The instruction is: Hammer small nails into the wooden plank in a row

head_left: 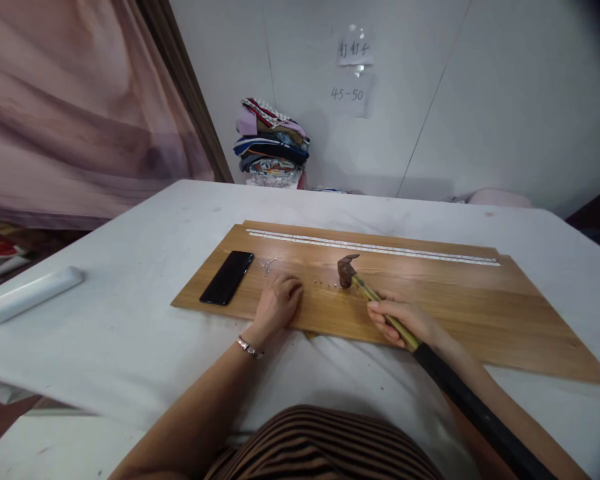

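A claw hammer (347, 270) with a rusty head and a yellow handle, dark toward its lower end, is gripped in my right hand (399, 317). Its head is just above or touching the wooden board (430, 307); which one I cannot tell. Beside the head, several small nail heads (329, 285) show in a short row on the board. My left hand (279, 300) rests on the board left of that row, fingers curled in and close together. Whatever may be under those fingers is hidden. Just beyond it lies a small heap of loose nails (267, 266).
A black phone (227, 277) lies on the board's left part. Two white marked strips (370, 248) run along its far side. The white-covered table (140, 267) carries a long white object (33, 293) at left. Folded clothes (273, 143) are stacked by the wall.
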`<state>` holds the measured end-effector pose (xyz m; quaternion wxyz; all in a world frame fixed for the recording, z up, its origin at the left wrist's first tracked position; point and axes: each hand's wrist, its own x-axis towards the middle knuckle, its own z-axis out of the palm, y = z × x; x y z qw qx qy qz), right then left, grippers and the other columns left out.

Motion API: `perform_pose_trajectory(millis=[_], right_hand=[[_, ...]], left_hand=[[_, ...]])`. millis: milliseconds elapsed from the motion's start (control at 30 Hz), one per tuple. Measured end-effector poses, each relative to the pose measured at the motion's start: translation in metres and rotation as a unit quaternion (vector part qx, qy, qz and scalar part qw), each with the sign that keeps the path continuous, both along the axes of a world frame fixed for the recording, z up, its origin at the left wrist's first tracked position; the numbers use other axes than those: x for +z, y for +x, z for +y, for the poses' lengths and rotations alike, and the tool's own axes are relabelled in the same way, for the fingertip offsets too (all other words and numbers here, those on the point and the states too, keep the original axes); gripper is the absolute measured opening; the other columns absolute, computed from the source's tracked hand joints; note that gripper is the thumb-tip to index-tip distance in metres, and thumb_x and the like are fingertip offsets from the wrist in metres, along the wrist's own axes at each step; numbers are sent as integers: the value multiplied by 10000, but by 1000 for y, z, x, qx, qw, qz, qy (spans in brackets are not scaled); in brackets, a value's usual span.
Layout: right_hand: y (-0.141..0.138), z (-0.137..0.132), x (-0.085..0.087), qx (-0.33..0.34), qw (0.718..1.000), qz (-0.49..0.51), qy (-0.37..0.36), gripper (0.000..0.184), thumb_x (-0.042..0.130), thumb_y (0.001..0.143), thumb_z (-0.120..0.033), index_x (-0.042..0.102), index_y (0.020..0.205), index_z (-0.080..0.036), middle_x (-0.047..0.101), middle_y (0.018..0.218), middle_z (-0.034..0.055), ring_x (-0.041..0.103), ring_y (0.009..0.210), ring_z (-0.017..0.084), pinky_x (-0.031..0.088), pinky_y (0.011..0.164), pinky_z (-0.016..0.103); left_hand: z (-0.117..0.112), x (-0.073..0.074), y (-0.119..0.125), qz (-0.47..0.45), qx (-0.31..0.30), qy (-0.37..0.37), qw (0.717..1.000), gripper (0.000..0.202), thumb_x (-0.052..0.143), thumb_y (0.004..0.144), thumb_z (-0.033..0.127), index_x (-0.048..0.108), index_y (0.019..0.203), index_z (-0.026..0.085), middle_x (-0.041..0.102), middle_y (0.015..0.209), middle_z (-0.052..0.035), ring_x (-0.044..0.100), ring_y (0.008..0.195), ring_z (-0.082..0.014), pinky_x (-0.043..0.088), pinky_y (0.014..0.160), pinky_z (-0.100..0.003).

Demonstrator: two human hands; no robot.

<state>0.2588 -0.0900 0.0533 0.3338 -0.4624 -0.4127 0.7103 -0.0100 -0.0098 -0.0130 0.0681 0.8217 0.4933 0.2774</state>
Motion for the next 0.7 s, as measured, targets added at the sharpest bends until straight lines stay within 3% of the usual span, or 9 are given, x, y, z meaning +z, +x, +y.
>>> perform_pose_trajectory(millis=[200,700], right_hand=[[1,-2,6,-2,1000,-3,4,301,622,781,-415,431,672,-210,430,442,-94,301,276,25,256,258,141],[1,-2,4,-17,1000,-3,1,315,633,773,-419,437,650,-206,419,428,-98,288,275,25,264,256,138]], left_hand=[[-1,1,0,-1,-4,1,1000,154,532,881,245,678,889,196,680,1002,-59,596,958,-211,456,886,-383],[0,-2,-2,-5,-1,-2,1000,164,526,879,248,683,894,203,681,1005,-61,598,953,-212,460,881,-388]])
